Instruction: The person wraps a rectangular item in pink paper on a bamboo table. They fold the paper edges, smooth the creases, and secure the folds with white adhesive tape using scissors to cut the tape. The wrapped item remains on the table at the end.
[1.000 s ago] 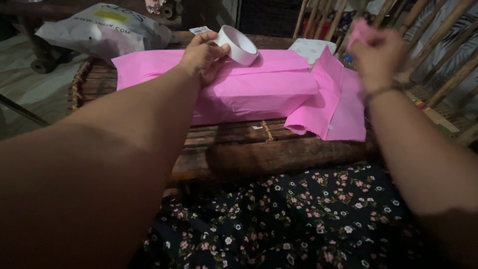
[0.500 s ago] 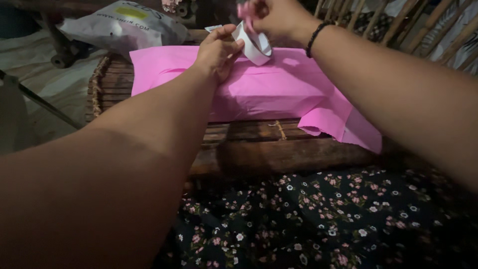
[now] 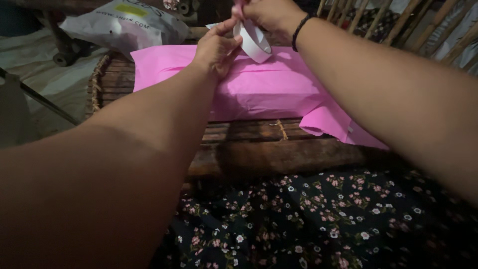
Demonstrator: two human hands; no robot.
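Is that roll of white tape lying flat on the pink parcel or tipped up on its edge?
Tipped up. The white tape roll stands tilted on its edge atop the pink wrapped parcel, held by the left hand and the right hand.

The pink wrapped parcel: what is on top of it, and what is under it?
On the pink wrapped parcel rests the left hand, which holds a white tape roll together with the right hand. Under it lies a dark wooden slatted table. The paper hides the contents.

Tabletop [image 3: 279, 154]: near edge bare, passable. Pink wrapped parcel [image 3: 259, 87] fills the middle; loose pink paper [image 3: 338, 127] overhangs right. Grey plastic bag [image 3: 124, 22] blocks far left; wooden slats [image 3: 398, 25] wall far right.
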